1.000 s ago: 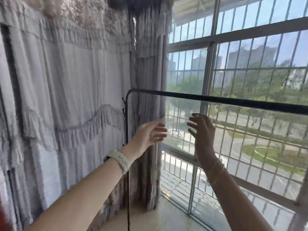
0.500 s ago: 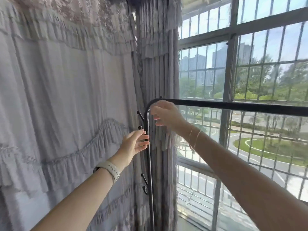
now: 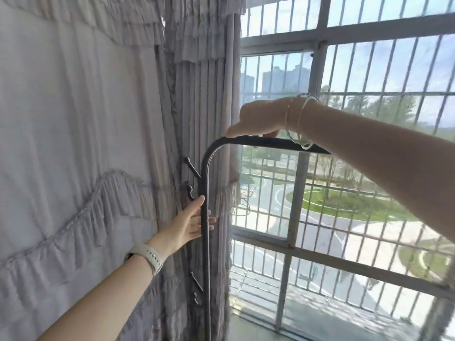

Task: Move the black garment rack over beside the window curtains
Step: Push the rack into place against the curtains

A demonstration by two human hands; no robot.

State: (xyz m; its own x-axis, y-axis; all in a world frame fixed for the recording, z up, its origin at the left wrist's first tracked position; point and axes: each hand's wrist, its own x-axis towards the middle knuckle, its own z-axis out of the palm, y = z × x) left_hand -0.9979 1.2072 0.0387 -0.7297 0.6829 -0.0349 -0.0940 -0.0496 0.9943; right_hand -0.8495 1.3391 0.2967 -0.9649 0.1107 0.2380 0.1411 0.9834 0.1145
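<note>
The black garment rack [image 3: 205, 267] stands right against the grey pleated window curtains [image 3: 209, 94]. Only its left upright, rounded corner and part of the top bar show. My right hand [image 3: 261, 119] lies on the top bar just right of the corner, fingers and thumb closed down over it. My left hand [image 3: 187, 225] is at the upright about a third of the way down. Its thumb points up beside the pole and its straight fingers pass behind it, not closed around it. The rack's base is out of view.
Small black hooks [image 3: 190, 166] stick out from the upright toward a pale frilled drape [image 3: 73, 119] that covers the left wall. The barred window [image 3: 369, 70] fills the right side just behind the top bar. A strip of floor [image 3: 246, 331] shows below.
Both hands were in the air below the top bar. The right hand went onto the bar at the corner, and the left hand reached the upright. The rack's corner now appears nearer the curtains.
</note>
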